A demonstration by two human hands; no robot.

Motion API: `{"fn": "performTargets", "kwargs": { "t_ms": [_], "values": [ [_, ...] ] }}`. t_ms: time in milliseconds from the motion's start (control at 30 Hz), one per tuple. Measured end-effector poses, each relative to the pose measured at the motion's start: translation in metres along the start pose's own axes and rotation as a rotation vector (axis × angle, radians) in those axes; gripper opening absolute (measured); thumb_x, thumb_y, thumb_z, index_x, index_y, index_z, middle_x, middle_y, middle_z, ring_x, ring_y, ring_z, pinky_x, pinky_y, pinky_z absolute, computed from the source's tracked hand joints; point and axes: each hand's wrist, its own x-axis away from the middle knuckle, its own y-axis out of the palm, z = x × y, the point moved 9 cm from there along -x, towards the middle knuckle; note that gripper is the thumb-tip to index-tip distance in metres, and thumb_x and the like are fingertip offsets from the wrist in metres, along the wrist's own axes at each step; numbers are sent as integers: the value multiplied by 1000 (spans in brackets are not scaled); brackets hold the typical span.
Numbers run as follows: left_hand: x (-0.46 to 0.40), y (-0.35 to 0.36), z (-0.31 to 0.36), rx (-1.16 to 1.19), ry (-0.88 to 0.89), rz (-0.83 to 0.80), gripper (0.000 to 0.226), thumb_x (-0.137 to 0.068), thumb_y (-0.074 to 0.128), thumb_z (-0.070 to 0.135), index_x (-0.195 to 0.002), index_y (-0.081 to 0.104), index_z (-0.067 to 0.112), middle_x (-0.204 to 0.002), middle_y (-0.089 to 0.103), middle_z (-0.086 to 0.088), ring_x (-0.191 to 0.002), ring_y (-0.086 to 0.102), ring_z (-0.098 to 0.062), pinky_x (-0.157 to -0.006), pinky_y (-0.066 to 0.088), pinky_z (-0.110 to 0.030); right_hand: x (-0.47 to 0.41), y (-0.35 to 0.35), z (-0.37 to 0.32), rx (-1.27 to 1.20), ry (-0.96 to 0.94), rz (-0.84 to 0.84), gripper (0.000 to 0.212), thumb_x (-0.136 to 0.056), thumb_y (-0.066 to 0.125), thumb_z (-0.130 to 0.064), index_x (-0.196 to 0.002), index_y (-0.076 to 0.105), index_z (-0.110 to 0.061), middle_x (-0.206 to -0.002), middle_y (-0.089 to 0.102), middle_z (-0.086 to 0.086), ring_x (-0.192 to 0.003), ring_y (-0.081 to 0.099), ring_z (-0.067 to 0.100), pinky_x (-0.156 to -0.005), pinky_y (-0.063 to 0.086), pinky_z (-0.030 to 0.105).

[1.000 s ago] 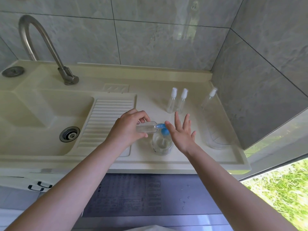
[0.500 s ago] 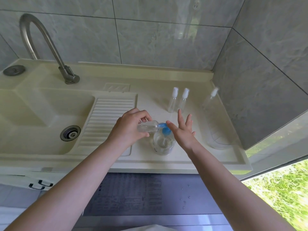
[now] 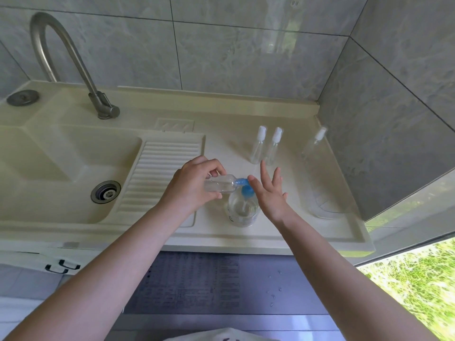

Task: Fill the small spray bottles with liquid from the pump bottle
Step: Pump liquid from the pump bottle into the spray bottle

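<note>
Your left hand (image 3: 194, 185) holds a small clear plastic spray bottle without its cap (image 3: 219, 185), lying almost on its side, fingers above and thumb below curled round its body in a firm grip. Its open neck points right and meets the blue nozzle of the clear round pump bottle (image 3: 242, 209), which stands on the cream surface (image 3: 283, 232) near the front edge, just right of the ribbed washboard (image 3: 157, 178). The pump bottle has a blue pump head (image 3: 246, 189) and holds some clear liquid low down. Your right hand (image 3: 269, 193) rests over that pump head with the fingers straight and spread, holding nothing; the thumb side touches the blue top, while the fingertips point away toward the wall.

Farther back on the same surface stand two small clear spray bottles with white caps (image 3: 267, 146), upright and just beside each other. Well to the right, near the side wall, a third clear capped spray bottle (image 3: 314, 145) stands upright. Near it, toward the front right, lies a clear plastic pouch or tray (image 3: 325, 205); you cannot tell which.

To the left is the cream sink basin (image 3: 61, 173) with a metal drain (image 3: 105, 191), and behind it a curved metal tap (image 3: 71, 62). Grey marbled tiles (image 3: 234, 52) cover the walls.
</note>
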Motion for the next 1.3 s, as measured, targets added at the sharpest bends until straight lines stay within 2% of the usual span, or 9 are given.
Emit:
{"fn": "performTargets", "kwargs": {
  "t_ms": [100, 267, 400, 533, 667, 800, 1033, 1167, 1300],
  "values": [
    [0, 0, 1, 2, 5, 4, 47, -59, 91, 16, -94, 66, 34, -92, 54, 17, -87, 57, -8, -84, 52, -38, 2, 8, 0, -1, -10, -13, 57, -104, 25, -54, -155, 0, -49, -164, -23, -1, -150, -23, 17, -118, -17, 49],
    [1, -2, -1, 9, 2, 9, 47, -60, 91, 15, -94, 66, 34, -94, 55, 16, -88, 57, -8, -84, 52, -36, 0, -8, -11, -15, -19, 75, 61, -103, 35, -50, -157, 8, -43, -167, -12, 2, -152, -18, 19, -119, -15, 50],
    [1, -4, 0, 25, 3, 11, 47, -61, 92, 15, -94, 64, 35, -94, 54, 18, -87, 54, 2, -85, 51, -32, -17, -30, -44, 142, -159, 207, 59, -104, 36, -47, -158, 17, -34, -167, 3, 3, -153, -13, 23, -119, -12, 53],
    [1, -6, 3, 12, 10, 17, 47, -61, 91, 16, -98, 67, 31, -95, 54, 17, -87, 53, 1, -85, 51, -33, -42, -25, -61, 339, -203, 222, 57, -103, 37, -45, -156, 23, -31, -166, 9, 5, -153, -12, 28, -117, -11, 58],
    [2, -5, 3, 4, 14, 21, 46, -62, 91, 16, -99, 68, 29, -95, 54, 16, -88, 54, -3, -86, 51, -34, -55, -15, -57, 491, -171, 197, 54, -104, 35, -40, -156, 22, -31, -165, 11, 7, -152, -11, 31, -117, -7, 62],
    [1, -3, 2, -13, 21, 17, 46, -61, 91, 16, -99, 68, 29, -94, 54, 16, -88, 54, -5, -86, 51, -36, -52, -12, -53, 585, -166, 250, 51, -105, 27, -31, -155, 22, -31, -166, 9, 7, -152, -10, 33, -119, -6, 63],
    [1, -3, 3, -7, 24, 15, 46, -62, 91, 16, -100, 68, 29, -96, 54, 16, -89, 54, -3, -87, 51, -33, -55, -22, -68, 606, -154, 244, 56, -105, 30, -39, -157, 13, -30, -166, 9, 7, -153, -9, 34, -117, -7, 62],
    [1, -3, 1, 10, 18, 12, 46, -62, 91, 16, -99, 68, 30, -97, 55, 15, -89, 55, -2, -87, 51, -32, -57, -17, -74, 731, -216, 323, 54, -105, 29, -33, -156, 16, -29, -165, 13, 7, -153, -7, 34, -118, -6, 63],
    [1, -3, -1, -13, 21, 6, 47, -60, 92, 16, -99, 68, 29, -94, 53, 17, -87, 54, 0, -86, 52, -36, -54, -15, -64, 733, -181, 354, 54, -104, 28, -27, -156, 17, -30, -165, 17, 4, -153, -3, 35, -119, -6, 62]
  ]
}}
